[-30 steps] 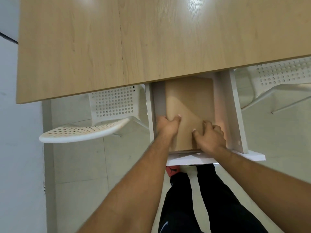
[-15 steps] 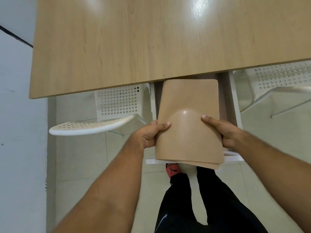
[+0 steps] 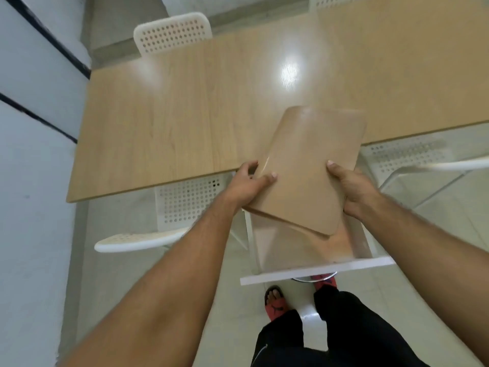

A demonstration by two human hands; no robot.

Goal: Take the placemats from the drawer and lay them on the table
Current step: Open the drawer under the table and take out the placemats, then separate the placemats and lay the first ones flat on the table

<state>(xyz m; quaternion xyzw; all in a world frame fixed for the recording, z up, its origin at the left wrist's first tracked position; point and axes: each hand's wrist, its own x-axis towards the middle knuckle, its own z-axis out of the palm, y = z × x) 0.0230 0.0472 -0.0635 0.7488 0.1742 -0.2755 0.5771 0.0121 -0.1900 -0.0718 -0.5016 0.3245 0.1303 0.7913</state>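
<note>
A stack of tan placemats [image 3: 304, 168] hangs in the air, its far end over the near edge of the wooden table [image 3: 185, 115]. My left hand [image 3: 250, 182] grips the stack's left edge. On the right edge sits my right hand [image 3: 352, 189], thumb on top. Below the stack the white drawer [image 3: 315, 271] stands pulled out, and its tan floor shows. A second mat's edge peeks out under the top one.
A white perforated chair [image 3: 148, 239] stands at the left of the drawer, another [image 3: 412, 157] at the right, and a third [image 3: 172, 33] at the table's far side. A grey wall runs along the left. My legs and red sandals are below the drawer.
Both hands have lifted the placemats out of the drawer and carried them up and forward over the table's near edge. The view has tipped up, showing more of the table.
</note>
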